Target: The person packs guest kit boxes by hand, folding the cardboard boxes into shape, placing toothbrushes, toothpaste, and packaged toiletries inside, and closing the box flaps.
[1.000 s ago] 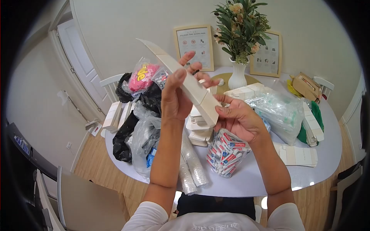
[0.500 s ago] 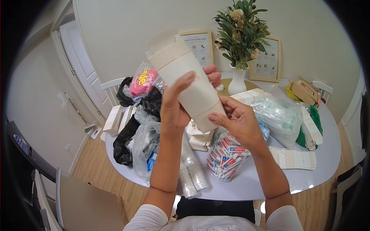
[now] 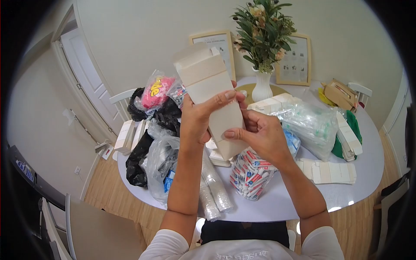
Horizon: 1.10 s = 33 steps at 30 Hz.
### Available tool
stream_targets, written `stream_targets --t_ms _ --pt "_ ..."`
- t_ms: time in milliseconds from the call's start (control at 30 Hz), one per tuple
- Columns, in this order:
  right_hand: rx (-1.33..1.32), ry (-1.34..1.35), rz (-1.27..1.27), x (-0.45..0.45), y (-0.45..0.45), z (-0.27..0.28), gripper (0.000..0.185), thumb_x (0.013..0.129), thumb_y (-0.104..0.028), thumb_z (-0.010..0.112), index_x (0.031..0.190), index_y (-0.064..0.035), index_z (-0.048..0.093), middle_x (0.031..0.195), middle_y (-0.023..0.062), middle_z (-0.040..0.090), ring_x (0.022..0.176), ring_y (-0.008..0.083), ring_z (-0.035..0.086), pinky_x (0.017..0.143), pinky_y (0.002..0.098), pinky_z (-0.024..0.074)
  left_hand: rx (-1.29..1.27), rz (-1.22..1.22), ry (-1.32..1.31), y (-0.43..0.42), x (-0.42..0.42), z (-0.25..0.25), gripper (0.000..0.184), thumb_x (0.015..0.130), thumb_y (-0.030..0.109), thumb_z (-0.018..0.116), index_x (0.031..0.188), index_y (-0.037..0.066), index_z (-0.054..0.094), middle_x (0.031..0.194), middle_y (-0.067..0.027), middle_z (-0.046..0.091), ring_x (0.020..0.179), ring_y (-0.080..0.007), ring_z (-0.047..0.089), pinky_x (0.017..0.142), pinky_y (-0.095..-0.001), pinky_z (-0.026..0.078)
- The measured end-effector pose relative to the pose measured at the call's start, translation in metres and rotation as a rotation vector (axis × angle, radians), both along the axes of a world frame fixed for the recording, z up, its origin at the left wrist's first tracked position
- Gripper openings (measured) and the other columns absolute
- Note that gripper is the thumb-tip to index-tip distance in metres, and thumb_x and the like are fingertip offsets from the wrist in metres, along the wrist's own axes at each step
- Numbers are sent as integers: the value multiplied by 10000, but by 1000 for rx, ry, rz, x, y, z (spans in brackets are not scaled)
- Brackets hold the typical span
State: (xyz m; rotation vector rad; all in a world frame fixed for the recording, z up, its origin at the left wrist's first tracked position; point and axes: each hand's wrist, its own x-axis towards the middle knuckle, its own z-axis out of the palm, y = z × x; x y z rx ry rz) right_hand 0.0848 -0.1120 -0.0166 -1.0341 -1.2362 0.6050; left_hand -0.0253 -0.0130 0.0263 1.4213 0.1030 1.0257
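Observation:
A cream cardboard box (image 3: 212,93) is held up in front of me, tilted, with its top flaps standing open at the upper end. My left hand (image 3: 201,115) grips its left side, with the thumb across the front and fingertips showing behind the right edge. My right hand (image 3: 264,134) pinches the lower right part, its thumb on the front face and the fingers curled at the edge. Below the box lies a clear bag of small red, white and blue tubes (image 3: 251,175). A stack of flat cream boxes (image 3: 219,159) is partly hidden behind the held box.
Two clear-wrapped rolls (image 3: 212,190) lie near the front edge of the white table (image 3: 277,199). Plastic bags (image 3: 162,158) crowd the left; a clear bag (image 3: 312,130) and flattened boxes (image 3: 331,172) are on the right. A white vase (image 3: 262,86) with flowers stands behind.
The box has turned slightly more upright and sits a little lower. My left thumb has shifted right across its front, and my right thumb has moved slightly left on it.

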Motion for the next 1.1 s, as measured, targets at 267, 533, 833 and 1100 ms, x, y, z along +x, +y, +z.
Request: stream_targets --t_ms 267,533,833,1100 --pt "9 -171 23 35 -12 14 243 807 -153 686 980 17 677 823 53 689 732 84 606 662 232 490 4 -9 -34 -6 -9 3 454 745 124 677 1102 -104 515 905 -175 623 744 -255 649 680 -357 549" --pt "-188 -243 -310 126 -108 28 195 845 -114 646 988 17 664 894 101 678 793 143 646 711 268 532 78 127 -143 -14 -21 10 404 738 86 682 1035 -146 536 797 -187 621 666 -255 628 624 -317 519" --pt "70 -906 -1020 218 -118 -9 141 818 -43 588 929 0 663 809 99 661 648 163 626 648 281 497 1 4 -119 -23 0 5 420 734 87 680 1061 -129 530 806 -172 619 667 -240 630 626 -320 524" --pt "-758 -832 -474 200 -31 19 148 786 -128 628 898 -40 667 815 100 662 757 215 635 688 335 492 -8 -15 -34 -28 1 4 453 726 128 689 1079 -102 523 831 -143 618 686 -212 627 601 -301 528"
